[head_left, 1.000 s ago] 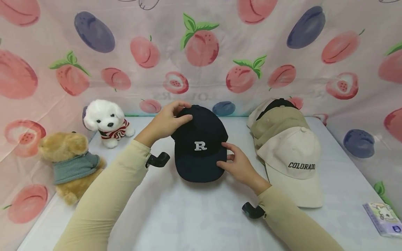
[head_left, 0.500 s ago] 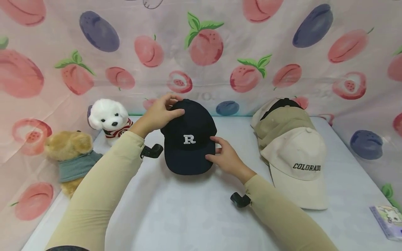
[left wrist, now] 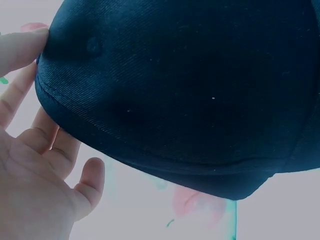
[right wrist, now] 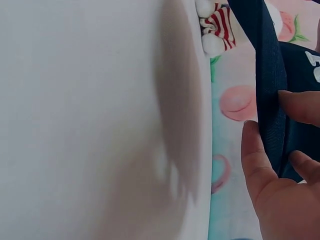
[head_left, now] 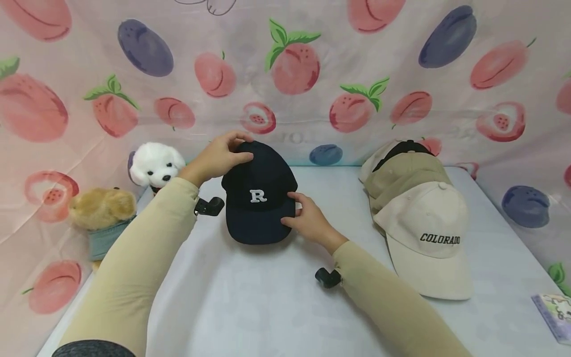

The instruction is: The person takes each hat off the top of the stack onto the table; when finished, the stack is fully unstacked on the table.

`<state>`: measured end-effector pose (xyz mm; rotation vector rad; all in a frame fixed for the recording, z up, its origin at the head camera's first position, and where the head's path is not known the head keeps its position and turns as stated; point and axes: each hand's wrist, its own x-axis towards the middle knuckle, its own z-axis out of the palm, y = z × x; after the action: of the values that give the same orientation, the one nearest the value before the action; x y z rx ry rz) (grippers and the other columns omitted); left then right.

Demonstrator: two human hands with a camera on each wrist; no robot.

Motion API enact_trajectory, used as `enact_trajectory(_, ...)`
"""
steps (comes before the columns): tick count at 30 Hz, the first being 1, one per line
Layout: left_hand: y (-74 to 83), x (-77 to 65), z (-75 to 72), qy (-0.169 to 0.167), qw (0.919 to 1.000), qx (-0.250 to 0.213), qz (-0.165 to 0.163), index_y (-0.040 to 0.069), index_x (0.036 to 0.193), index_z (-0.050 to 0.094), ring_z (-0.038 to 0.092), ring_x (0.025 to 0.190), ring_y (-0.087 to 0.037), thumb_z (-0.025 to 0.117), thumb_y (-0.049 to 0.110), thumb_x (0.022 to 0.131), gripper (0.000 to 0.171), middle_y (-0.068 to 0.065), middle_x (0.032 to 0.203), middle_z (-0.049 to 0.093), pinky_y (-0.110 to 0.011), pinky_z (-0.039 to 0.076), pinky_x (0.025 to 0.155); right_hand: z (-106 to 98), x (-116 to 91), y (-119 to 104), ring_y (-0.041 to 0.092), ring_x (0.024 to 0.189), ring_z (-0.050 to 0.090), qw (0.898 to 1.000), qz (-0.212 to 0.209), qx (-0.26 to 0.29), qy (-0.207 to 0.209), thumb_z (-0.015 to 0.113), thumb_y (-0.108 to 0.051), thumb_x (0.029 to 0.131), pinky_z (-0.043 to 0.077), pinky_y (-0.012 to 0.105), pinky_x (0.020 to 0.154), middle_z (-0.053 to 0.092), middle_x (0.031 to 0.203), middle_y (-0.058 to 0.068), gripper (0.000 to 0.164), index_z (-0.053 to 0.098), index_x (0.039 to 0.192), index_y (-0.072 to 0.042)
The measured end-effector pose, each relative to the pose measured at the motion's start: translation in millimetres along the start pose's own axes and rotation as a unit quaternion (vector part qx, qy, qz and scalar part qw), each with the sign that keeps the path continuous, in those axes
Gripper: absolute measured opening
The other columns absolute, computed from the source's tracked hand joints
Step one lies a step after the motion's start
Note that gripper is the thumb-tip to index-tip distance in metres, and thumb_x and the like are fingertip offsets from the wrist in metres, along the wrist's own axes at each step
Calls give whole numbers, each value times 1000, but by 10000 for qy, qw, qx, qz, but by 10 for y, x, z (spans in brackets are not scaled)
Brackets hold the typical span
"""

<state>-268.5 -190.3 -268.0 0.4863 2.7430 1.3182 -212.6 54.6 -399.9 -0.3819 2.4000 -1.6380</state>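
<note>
A navy baseball cap (head_left: 260, 171) with a white letter R faces me in the head view, its brim lowest. My left hand (head_left: 218, 156) grips the crown at its upper left. In the left wrist view the thumb lies on one side of the cap's fabric (left wrist: 165, 95) and several fingers reach behind it. At the cap's right, my right hand (head_left: 310, 218) pinches the side of the brim. The right wrist view shows the brim (right wrist: 270, 75) edge-on between thumb and fingers, with a shadow beneath on the white surface.
On the right, several caps overlap in a row: a cream COLORADO cap (head_left: 424, 223) in front, a khaki cap (head_left: 406, 168) behind. A white plush dog (head_left: 153, 166) and a brown plush toy (head_left: 104, 208) sit left. A small purple pack (head_left: 555, 315) lies at the right edge.
Both hands have carried the navy cap leftward and slightly up in the head view, keeping their grips. The left arm now covers more of the plush toys. The head view has shifted slightly.
</note>
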Motion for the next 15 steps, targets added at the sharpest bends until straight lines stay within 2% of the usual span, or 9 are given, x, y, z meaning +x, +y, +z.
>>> enact_trajectory(5, -83, 37, -89, -20, 9999, -116, -65, 5, 132, 54, 54, 120, -32, 66, 15, 96, 39, -21, 137, 54, -49, 42, 102, 67, 125, -29, 26, 103, 66, 9999, -5, -150, 20, 73, -4, 88, 55, 35, 85, 47, 144, 18, 72, 39, 151, -2)
enact_trajectory(10, -189, 82, -130, 41, 9998, -171, -132, 3, 130, 54, 55, 118, -35, 65, 13, 96, 38, -23, 134, 55, -50, 43, 101, 118, 253, -37, 28, 109, 65, 9996, 96, -272, 13, 74, -5, 88, 54, 38, 90, 49, 143, 18, 72, 39, 151, -3)
enact_trajectory(15, -283, 101, -164, 62, 9994, -254, -237, 2, 132, 53, 55, 118, -36, 65, 12, 96, 39, -25, 135, 54, -50, 43, 101, 163, 344, -39, 31, 111, 64, 9991, -45, -424, 27, 73, -3, 87, 53, 38, 92, 48, 142, 22, 71, 39, 150, 1)
